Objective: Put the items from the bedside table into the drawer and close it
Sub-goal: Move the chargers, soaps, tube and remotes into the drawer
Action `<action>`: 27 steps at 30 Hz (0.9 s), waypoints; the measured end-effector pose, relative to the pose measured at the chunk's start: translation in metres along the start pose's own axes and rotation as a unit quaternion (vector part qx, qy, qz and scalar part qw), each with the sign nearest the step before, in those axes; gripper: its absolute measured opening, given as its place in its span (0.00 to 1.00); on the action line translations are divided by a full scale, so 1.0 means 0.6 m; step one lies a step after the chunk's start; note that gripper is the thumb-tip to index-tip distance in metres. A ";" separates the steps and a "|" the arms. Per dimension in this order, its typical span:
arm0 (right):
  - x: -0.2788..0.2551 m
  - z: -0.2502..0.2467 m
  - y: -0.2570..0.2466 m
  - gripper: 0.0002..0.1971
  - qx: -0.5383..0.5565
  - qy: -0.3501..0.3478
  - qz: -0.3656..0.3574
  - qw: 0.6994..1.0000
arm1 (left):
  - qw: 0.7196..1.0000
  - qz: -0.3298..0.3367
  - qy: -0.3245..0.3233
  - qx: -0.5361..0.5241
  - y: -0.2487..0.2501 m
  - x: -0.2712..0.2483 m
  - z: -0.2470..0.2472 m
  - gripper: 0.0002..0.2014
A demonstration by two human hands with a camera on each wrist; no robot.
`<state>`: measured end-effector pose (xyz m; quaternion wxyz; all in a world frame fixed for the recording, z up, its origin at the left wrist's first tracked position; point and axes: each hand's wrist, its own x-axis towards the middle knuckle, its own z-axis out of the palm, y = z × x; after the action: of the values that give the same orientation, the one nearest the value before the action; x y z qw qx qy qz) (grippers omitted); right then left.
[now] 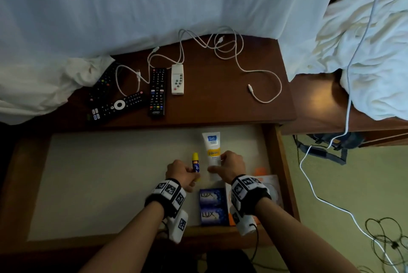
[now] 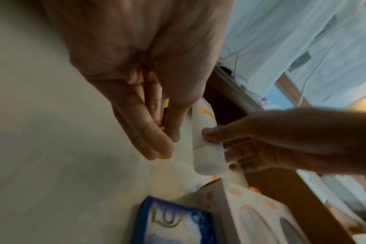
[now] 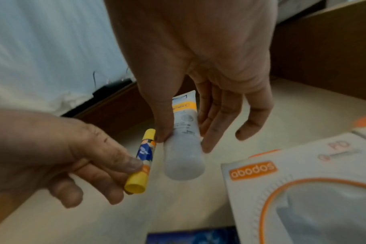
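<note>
Drawer [image 1: 39, 184] is pulled open below the bedside table [image 1: 220, 105], and you've got both hands low inside it near its right front corner. Your left hand [image 1: 183, 173] pinches the small yellow-capped stick [image 1: 195, 163] between thumb and fingers; your right hand [image 1: 231, 165] pinches the white cream tube [image 1: 212, 147] near its cap end, thumb on one side, fingers on the other, little finger loose. Lay both flat on the drawer floor, parallel, cap ends toward you, just behind the two blue Lux soap bars [image 1: 213, 206] and left of the white-and-orange abodos pack [image 3: 303, 189], then let go without nudging either; the stick looks round, so it may roll if you drop it. Keep the tube's far end off the back of the drawer so closing won't catch it. Still on the tabletop: three black remotes [image 1: 157, 91] by the left back corner, a white remote [image 1: 177, 79] beside them, and white charging cables [image 1: 220, 49] across the back and right side, so closing comes later. Hard to tell whether tube and stick already touch the floor. The leftmost remote is partly under the bedsheet [image 1: 55, 83], the stick's label is unreadable, and your right wrist covers most of the abodos pack in the head view.
</note>
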<state>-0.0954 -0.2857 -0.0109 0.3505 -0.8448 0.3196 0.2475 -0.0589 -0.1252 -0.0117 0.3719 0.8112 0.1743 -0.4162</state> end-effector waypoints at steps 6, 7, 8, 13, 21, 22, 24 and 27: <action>0.026 0.042 0.010 0.24 -0.149 0.000 -0.004 0.989 | 0.993 -0.019 0.013 0.114 -0.027 0.061 0.036 0.17; 0.028 0.046 0.015 0.25 -0.155 -0.003 0.001 0.988 | 0.992 -0.020 0.015 0.123 -0.029 0.065 0.041 0.17; 0.029 0.050 0.020 0.26 -0.158 -0.006 0.007 0.987 | 0.992 -0.019 0.016 0.128 -0.026 0.065 0.045 0.17; 0.034 0.054 0.031 0.35 -0.199 -0.020 0.011 0.980 | 0.989 -0.021 0.017 0.147 -0.021 0.061 0.057 0.18; 0.041 0.034 0.030 0.22 -0.215 -0.030 -0.025 0.976 | 0.985 0.004 0.016 0.171 -0.014 0.057 0.068 0.07; 0.042 0.031 0.030 0.21 -0.217 -0.035 -0.022 0.975 | 0.985 0.007 0.014 0.173 -0.015 0.057 0.069 0.06; 0.046 0.026 0.032 0.21 -0.215 -0.048 -0.009 0.975 | 0.984 0.019 0.008 0.179 -0.015 0.058 0.073 0.05; 0.052 0.020 0.035 0.22 -0.208 -0.070 0.006 0.976 | 0.981 0.025 0.001 0.190 -0.015 0.054 0.076 0.06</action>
<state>-0.0919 -0.2996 -0.0478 0.1874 -0.8779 0.2403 0.3694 -0.0700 -0.1541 -0.0593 0.2213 0.8715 0.0719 -0.4317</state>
